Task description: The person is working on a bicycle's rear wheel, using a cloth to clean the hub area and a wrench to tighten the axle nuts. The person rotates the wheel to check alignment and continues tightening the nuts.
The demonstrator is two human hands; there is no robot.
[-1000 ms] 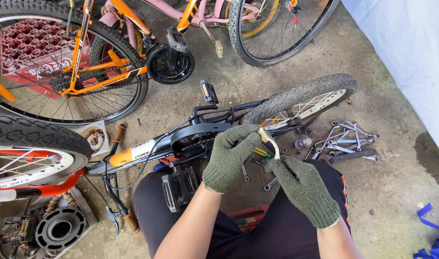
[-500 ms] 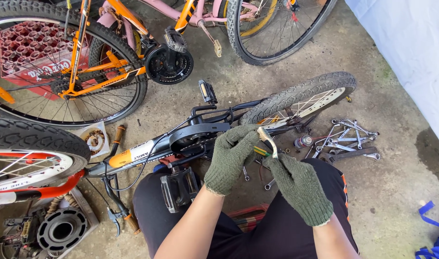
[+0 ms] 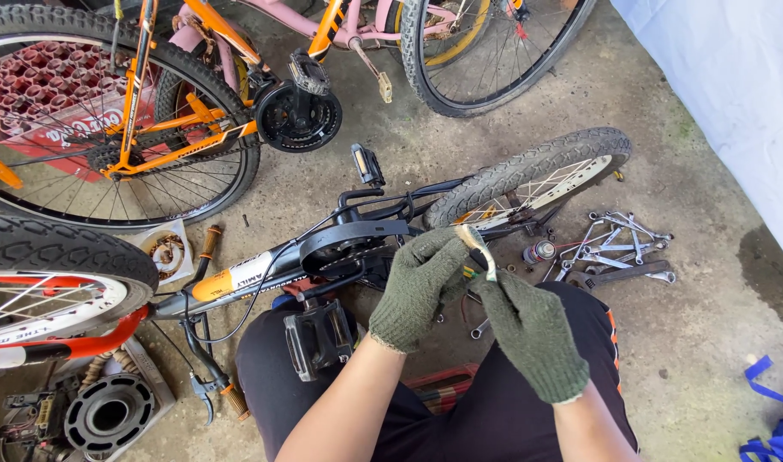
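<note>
Both my hands wear dark green knit gloves. My left hand (image 3: 419, 287) and my right hand (image 3: 528, 329) meet over my lap and pinch a small curved, pale metal strip (image 3: 479, 246) between their fingertips. Something small and green shows under it at my fingers. Right behind my hands lies a small black bicycle (image 3: 349, 244) on its side, with a black chain guard, a pedal (image 3: 319, 338) resting near my knee and a rear wheel (image 3: 528, 180) with a knobby tyre.
Several wrenches (image 3: 618, 248) and small parts lie on the concrete to the right. An orange bicycle (image 3: 152, 111) and a pink one (image 3: 340, 26) stand behind. A red-framed wheel (image 3: 49, 282) is at left, a round metal part (image 3: 109, 415) bottom left, a white sheet (image 3: 734, 94) right.
My hands and the strip have stayed nearly still. The view has shifted only slightly.
</note>
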